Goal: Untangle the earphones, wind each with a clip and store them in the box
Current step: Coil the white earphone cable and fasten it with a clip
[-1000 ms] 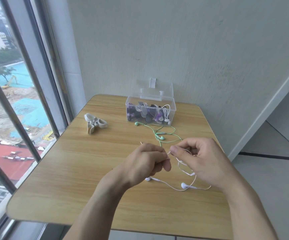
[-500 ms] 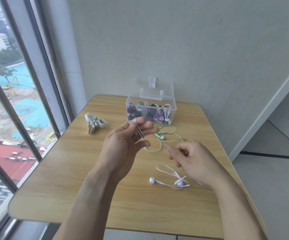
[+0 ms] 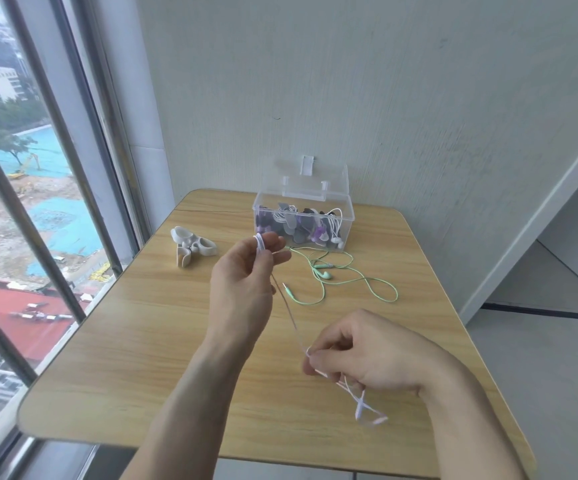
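Wooden table (image 3: 142,341): near its front edge we see our right hand (image 3: 370,358) pinching one white earphone cord (image 3: 289,313), earbuds dangling below. Over mid-surface, our left hand (image 3: 246,282) holds that cord coiled round its fingers. Beyond lies one green earphone (image 3: 343,275); beige clips (image 3: 192,245) sit toward the left edge. At the far edge stands one open clear box (image 3: 303,220).

Left hand (image 3: 246,282) raised, fingers (image 3: 273,242) curled; right hand (image 3: 370,355) low, pinching.

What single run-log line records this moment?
left hand: white earphone cable looped on fingers | right hand: pinching cable | green earphones: on table | box: open
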### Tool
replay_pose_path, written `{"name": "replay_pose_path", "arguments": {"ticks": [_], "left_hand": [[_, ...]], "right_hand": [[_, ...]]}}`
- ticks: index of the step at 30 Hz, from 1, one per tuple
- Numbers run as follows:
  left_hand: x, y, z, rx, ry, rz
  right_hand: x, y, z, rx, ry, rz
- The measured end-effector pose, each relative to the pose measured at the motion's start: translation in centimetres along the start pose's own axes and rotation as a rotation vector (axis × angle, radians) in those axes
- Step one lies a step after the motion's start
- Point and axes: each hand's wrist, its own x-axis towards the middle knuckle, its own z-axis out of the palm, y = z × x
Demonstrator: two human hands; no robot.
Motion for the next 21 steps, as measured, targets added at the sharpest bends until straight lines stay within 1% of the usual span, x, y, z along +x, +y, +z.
{"name": "replay_pose_path", "arguments": {"ticks": [2, 4, 6, 8, 10, 12, 14, 16, 18, 19, 21], "left_hand": [[-0.2, -0.2, 0.3, 0.087, -0.023, 0.020], [-0.5, -0.5, 0.6, 0.199, -0.071, 0.065], [-0.7, -0.6, 0.5, 0.306, -0.168, 0.073], [-1.0, -0.2, 0.4, 0.347, -0.324, 0.052], [-1.6, 0.9, 0.3, 0.284, -0.490, 0.010], [-2.2, 1.8, 0.4, 0.164, -0.620, -0.085], [-2.3, 2.1, 0.5, 0.138, -0.714, -0.161], [-2.1, 1.9, 0.6, 0.174, -0.750, -0.199], [-1.9, 1.8, 0.7, 0.153, -0.728, -0.225], [-1.9, 1.8, 0.7, 0.106, -0.695, -0.248], [-1.8, 1.8, 0.7, -0.063, -0.596, -0.340]], "right_hand": [[-0.4, -0.5, 0.0, -0.007, -0.075, -0.053], [-0.8, -0.8, -0.2, 0.045, -0.126, -0.111], [-0.9, -1.0, -0.4, 0.133, -0.108, -0.189], [-0.7, -1.0, -0.6, 0.286, 0.016, -0.275], [-0.4, -0.9, -1.0, 0.540, 0.149, -0.315], [-0.3, -0.7, -1.4, 0.788, 0.254, -0.305], [-0.1, -0.3, -1.7, 0.917, 0.392, -0.223], [0.3, 0.1, -1.7, 0.934, 0.490, -0.124], [0.6, 0.4, -1.6, 0.895, 0.511, -0.082], [0.7, 0.6, -1.5, 0.831, 0.520, -0.070], [0.8, 0.9, -1.4, 0.620, 0.548, -0.040]]}}
